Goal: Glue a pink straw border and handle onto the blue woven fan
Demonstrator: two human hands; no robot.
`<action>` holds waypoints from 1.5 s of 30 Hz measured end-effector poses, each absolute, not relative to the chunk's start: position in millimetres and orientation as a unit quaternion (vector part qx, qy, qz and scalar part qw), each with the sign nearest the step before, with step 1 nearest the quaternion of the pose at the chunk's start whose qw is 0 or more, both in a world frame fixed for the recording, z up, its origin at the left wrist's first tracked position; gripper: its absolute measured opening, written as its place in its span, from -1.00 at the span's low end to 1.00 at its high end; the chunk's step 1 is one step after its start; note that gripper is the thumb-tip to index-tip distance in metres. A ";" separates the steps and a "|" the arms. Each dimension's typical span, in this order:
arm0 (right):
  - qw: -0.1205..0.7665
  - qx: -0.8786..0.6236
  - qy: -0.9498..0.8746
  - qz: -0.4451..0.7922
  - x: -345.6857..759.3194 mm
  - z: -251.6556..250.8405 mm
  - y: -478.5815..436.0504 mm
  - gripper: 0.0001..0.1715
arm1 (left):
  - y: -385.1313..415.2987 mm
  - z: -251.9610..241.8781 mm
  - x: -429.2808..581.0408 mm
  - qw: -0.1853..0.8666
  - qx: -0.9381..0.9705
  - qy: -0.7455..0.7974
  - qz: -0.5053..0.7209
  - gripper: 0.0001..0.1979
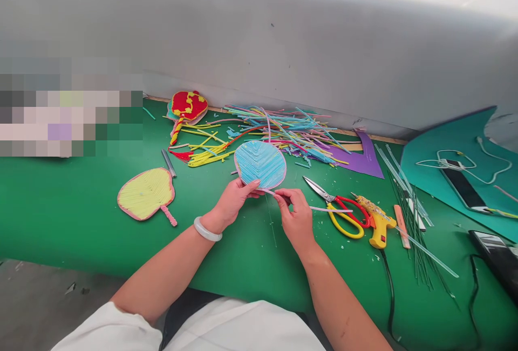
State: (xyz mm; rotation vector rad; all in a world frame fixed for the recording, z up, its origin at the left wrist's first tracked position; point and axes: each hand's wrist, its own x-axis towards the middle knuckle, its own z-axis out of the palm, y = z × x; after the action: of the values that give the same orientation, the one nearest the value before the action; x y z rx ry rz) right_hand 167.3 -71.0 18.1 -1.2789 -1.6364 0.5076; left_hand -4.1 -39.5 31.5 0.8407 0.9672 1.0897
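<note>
A round blue fan face [261, 163] with a pink edge is raised above the green table, and my left hand [235, 200] grips its lower left rim, thumb on the front. Pinched in my right hand [294, 213] is a pale pink pipe cleaner [329, 210]; one end meets the lower edge of the fan face, the other sticks out to the right. A thin clear strand [270, 221] hangs below the fan face. Left of my hands lies a yellow fan [145, 194] with a pink rim and short twisted handle.
Behind the fan face lies a heap of coloured pipe cleaners [283, 124], beside a red fan [189, 105]. Scissors [335, 205], a yellow glue gun [378, 224] with its cord, and green wires [418, 248] lie to the right. A blurred-out patch covers the far left.
</note>
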 end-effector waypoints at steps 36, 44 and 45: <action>0.342 -0.532 -0.753 -0.183 153.2 17.3 -77.5 -0.84 | -46.7 25.7 7.9 0.585 0.440 0.477 0.486 -0.59; 0.355 -0.534 -0.745 -0.183 154.4 17.0 -77.3 -0.87 | -46.6 27.0 7.8 0.592 0.436 0.475 0.483 -0.59; 0.357 -0.534 -0.744 -0.183 154.5 16.8 -77.3 -0.88 | -46.5 27.0 7.9 0.594 0.435 0.474 0.483 -0.59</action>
State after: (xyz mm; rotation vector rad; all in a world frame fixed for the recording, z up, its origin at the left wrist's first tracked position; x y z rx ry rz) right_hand 154.5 -77.3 16.8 -1.3788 -1.9221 -0.4726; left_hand 7.9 -46.5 27.0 1.0112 1.1016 1.1232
